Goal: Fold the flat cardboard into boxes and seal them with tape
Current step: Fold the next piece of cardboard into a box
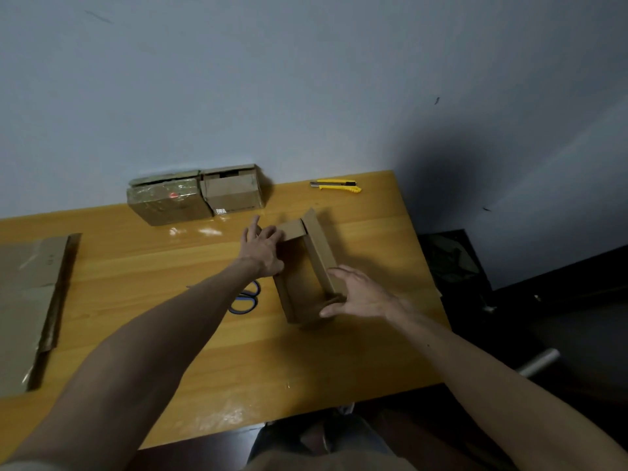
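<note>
Two hands brace one part-folded cardboard box (302, 287) at mid-tabletop.
Right hand (365, 295) lies against the near right corner of the box, fingers nearly straight along the raised right wall, thumb at the near end; it grips nothing. The box rests on the tabletop (136, 260), open side up, long axis running away from the person. Blue-handled scissors (245, 299) lie just left of it, partly under the left forearm. Left hand (263, 248) presses spread fingers on the far left corner and end flap. Flat cardboard (30, 300) lies at the left edge. Two made boxes (190, 198) touch each other at the wall; yellow utility knives (336, 185) lie far right.
</note>
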